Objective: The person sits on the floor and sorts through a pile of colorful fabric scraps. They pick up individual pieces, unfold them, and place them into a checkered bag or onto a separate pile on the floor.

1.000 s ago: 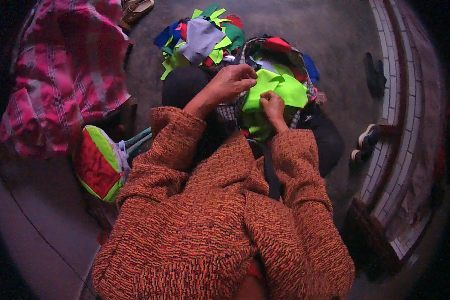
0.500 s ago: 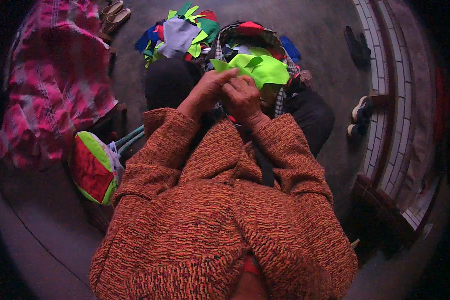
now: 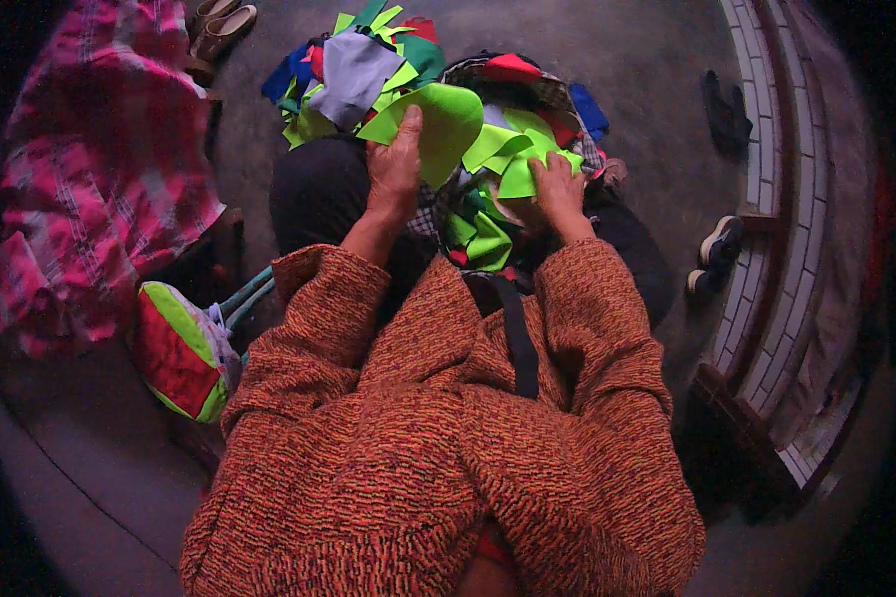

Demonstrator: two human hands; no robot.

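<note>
A lime-green cloth piece [image 3: 446, 129] with a rounded edge hangs from my left hand [image 3: 396, 169], the thumb pressed on top of it. My right hand [image 3: 561, 195] reaches into an open checked bag [image 3: 587, 124] full of scraps between my knees. Its fingers are curled onto another lime-green scrap [image 3: 528, 171]; their tips are partly hidden. Darker green and red bits of cloth [image 3: 488, 239] lie lower in the bag. Left of the bag sits a pile of mixed scraps, with a grey piece [image 3: 353, 75] on top and lime-green strips around it.
A pink checked cloth [image 3: 100, 199] drapes at the left, near tan shoes [image 3: 227, 30]. A red and lime-green stitched item [image 3: 181, 348] rests by my left side. On the right, dark shoes [image 3: 722, 244] stand beside a white-tiled step [image 3: 757, 269].
My hands were together on a lime-green piece and have now parted. The left has moved left and up with a piece; the right has moved right onto scraps in the bag.
</note>
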